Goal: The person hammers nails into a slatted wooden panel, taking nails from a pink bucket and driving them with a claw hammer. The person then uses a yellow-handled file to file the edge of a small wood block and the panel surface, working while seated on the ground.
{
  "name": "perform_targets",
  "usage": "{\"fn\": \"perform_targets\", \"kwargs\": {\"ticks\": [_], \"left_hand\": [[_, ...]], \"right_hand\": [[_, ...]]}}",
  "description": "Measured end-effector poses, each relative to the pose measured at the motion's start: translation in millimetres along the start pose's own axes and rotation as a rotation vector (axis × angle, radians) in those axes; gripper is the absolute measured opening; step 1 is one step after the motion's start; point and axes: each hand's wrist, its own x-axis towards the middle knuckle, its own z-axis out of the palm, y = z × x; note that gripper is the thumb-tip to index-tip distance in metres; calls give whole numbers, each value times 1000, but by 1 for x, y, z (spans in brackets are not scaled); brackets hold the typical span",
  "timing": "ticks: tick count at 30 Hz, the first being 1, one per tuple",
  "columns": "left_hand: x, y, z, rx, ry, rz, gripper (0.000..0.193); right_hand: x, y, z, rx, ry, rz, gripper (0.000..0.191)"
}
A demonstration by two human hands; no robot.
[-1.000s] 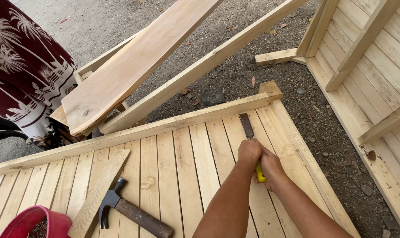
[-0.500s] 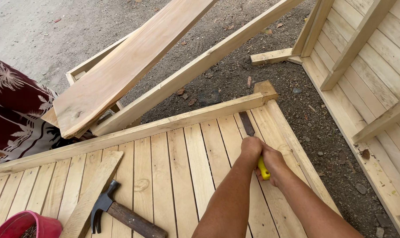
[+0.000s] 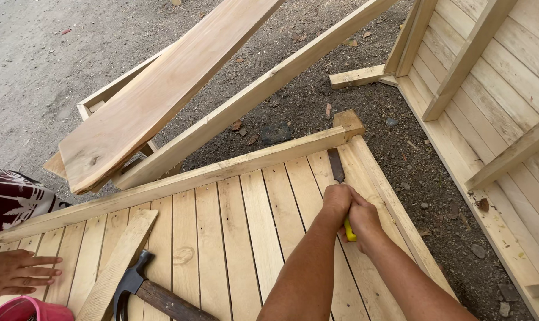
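We see a pale yellowish slatted panel [image 3: 245,238] with light brown grain, and at its far right corner a dark grey blade [image 3: 336,164] running to a bright yellow handle [image 3: 351,233]. Near the panel's front left edge lie a black-headed hammer [image 3: 140,288] with a dark brown handle and a pink container [image 3: 28,310]. Beyond the panel's left edge shows a dark red cloth [image 3: 11,199] patterned in white, and the ground [image 3: 55,53] is grey and brown.

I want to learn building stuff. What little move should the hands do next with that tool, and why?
Probably push the blade a bit further toward the frame corner. Both hands, left and right, clasp its yellow handle, and the blade lies flat in the gap between two slats there.
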Motion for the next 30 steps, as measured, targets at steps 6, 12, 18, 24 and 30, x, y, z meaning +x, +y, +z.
{"fn": "perform_targets", "kwargs": {"ticks": [6, 12, 18, 24, 30], "left_hand": [[21, -2, -24, 133, -87, -55, 35], [38, -1, -30, 705, -113, 269, 40], [-13, 11, -57, 43, -122, -199, 43], [-31, 11, -81, 54, -67, -234, 42], [5, -19, -92, 217, -6, -81, 34]], "right_hand": [[-14, -7, 23, -16, -4, 62, 51], [-29, -19, 32, -11, -25, 59, 55], [-37, -18, 45, -53, -35, 56, 56], [-50, -15, 64, -104, -86, 50, 57], [-59, -6, 70, -88, -127, 66, 55]]}}
